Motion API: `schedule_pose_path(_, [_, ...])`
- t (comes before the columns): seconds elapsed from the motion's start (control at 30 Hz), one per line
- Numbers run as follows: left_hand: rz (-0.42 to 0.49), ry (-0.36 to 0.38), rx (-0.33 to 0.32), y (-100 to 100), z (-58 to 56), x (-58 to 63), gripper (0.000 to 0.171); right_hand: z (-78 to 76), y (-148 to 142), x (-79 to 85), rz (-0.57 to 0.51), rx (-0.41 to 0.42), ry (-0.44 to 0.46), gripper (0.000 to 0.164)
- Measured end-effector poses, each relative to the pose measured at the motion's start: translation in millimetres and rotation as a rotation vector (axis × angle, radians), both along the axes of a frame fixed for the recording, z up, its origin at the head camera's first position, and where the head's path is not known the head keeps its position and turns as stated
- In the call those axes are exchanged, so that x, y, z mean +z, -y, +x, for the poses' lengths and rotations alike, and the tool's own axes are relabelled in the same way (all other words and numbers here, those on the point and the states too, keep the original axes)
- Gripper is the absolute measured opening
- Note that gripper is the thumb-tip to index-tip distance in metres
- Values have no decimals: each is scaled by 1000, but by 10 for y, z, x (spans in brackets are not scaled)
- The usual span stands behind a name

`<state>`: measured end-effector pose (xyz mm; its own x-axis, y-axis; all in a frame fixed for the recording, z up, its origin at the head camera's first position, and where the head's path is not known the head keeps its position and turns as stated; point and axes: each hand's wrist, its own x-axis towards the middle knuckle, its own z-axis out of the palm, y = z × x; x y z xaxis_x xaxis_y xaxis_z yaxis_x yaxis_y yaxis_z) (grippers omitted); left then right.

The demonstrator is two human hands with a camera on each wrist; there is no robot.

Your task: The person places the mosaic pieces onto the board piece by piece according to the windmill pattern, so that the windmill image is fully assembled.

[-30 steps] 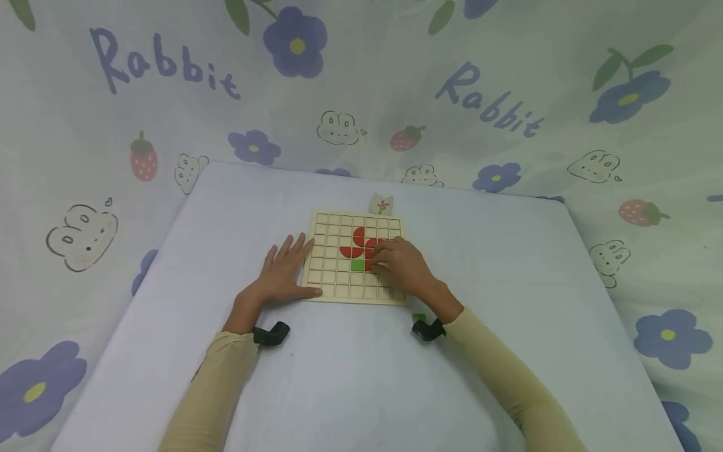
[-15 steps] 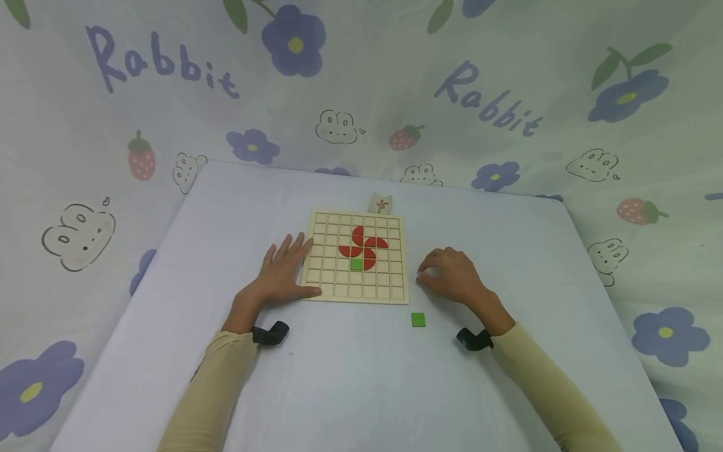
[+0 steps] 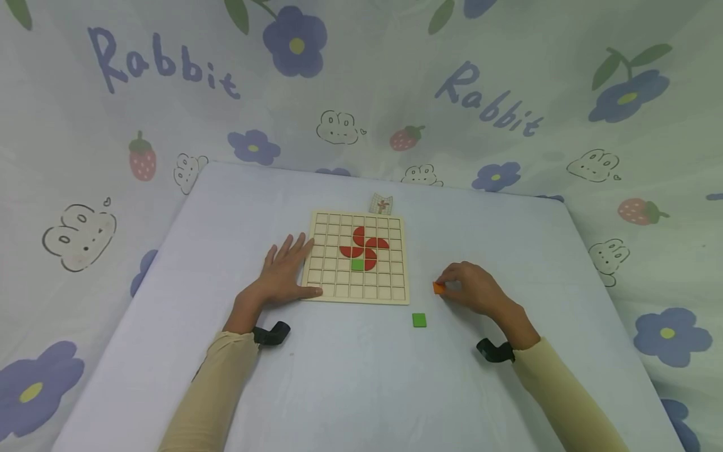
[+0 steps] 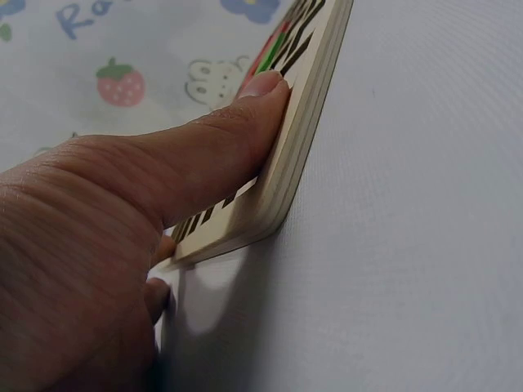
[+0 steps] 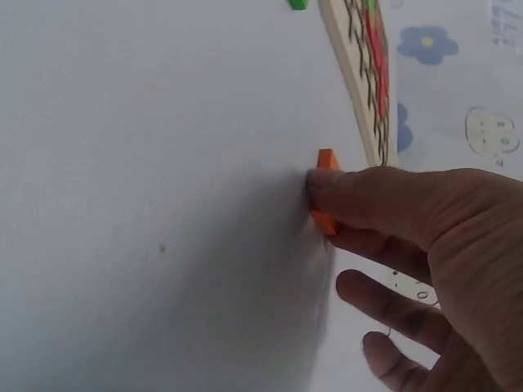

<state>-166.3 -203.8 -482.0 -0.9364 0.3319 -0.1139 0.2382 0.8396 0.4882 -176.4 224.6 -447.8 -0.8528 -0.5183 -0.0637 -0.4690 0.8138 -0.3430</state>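
A wooden grid board (image 3: 330, 287) lies mid-table, with several red rounded pieces (image 3: 369, 259) forming a pinwheel and a green square (image 3: 358, 265) just below. At its left edge rests my left hand (image 3: 280, 271), fingers spread and straight. The thumb (image 4: 225, 135) lies over the board's front corner in the left wrist view. Right of the board, my right hand (image 3: 473, 289) pinches a small orange tile (image 5: 327, 220) between thumb and index finger, low over the table; the other fingers are loosely bent. A loose green square tile (image 3: 419, 320) lies between that hand and the board's front right corner.
Behind the board stands a small folded pattern card (image 3: 381, 204) showing a red pinwheel. A white cloth covers the table (image 3: 350, 383). The patterned curtain (image 3: 361, 81) hangs along the back and sides. Each wrist wears a black camera mount.
My right hand has left the board and moved right and toward me, uncovering the red pieces and the loose green tile. It now pinches an orange tile. The left hand stays put.
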Motion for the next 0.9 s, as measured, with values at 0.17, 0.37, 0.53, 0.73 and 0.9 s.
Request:
schedule_pose_path(0.17, [2,0,-2,6,2,13,117,-35,29,-31,-9,70,-144,19])
schedule_pose_path(0.37, [6,10,-2,-1,17,32,118,-126,202,-45,-62,131,-215,15])
schedule_pose_path(0.53, [-1,14,1,-25,10,35,118,-179,464,-17,-95,184,-220,11])
schedule_pose_path(0.73, [-15,34,11,-26,11,21,119,-229,847,-37,-127,295,-256,10])
schedule_pose_path(0.9, [-19,15,5,-9,14,3,118,-255,1169,-37,-159,372,-306,9])
